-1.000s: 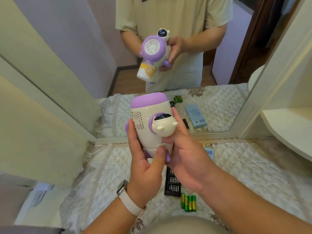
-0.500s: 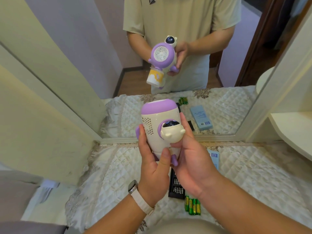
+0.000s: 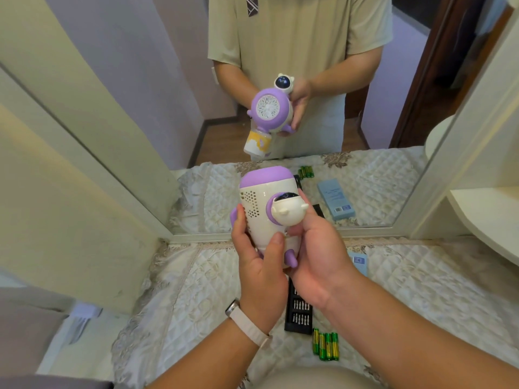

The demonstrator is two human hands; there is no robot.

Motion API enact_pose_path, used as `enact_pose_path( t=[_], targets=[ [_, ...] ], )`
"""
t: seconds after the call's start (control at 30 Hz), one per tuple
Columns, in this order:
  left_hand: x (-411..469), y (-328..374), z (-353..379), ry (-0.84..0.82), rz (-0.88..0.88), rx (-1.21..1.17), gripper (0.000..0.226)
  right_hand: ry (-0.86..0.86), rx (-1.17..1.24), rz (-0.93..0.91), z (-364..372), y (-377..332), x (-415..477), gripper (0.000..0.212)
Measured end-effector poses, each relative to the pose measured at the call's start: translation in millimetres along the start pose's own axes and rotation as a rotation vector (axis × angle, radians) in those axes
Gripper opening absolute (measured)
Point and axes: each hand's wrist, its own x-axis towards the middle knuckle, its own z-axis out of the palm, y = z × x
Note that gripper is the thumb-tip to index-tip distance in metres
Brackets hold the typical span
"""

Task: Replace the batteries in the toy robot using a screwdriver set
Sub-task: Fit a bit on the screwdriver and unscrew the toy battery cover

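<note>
Head view: with left hand (image 3: 261, 279) and right hand (image 3: 317, 256) fingers curled round the toy robot (image 3: 261, 203), turn it slowly, hunting the battery hatch.

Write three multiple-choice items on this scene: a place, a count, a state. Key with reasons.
1. Where do the green batteries lie?
A. on a shelf
B. on the quilted cover beside the black bit case
C. on the floor

2. How many green batteries lie there?
A. two
B. four
C. six

3. How is the toy robot held?
A. in both hands
B. in one hand
C. lying, unheld

Key: 1 B, they lie at the case's near end. 2 B, four side by side. 3 A, left hand and right hand both grip it.
</note>
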Motion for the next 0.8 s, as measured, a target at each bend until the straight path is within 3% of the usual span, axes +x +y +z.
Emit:
enact_pose_path(
  t=[0.27,0.43,0.57,0.7,0.8],
  targets=[
    [11,4,-22,0.001,-0.132,0.006,0.082,-0.102,-0.259,-0.035,-13,3,-4,0.069],
    [17,16,-33,-0.042,-0.212,-0.027,0.099,-0.084,-0.405,-0.068,-18,-6,-8,0.063],
    [15,22,-34,-0.01,-0.203,-0.011,0.1,-0.075,-0.514,-0.127,-22,-7,-13,0.058],
    [12,29,-31,0.022,-0.165,0.0,0.091,0.082,-1.033,-0.511,-28,3,-24,0.053],
    [11,33,-28,0.061,-0.14,0.039,0.075,0.081,-1.282,-0.859,-35,10,-33,0.045]
  ],
)
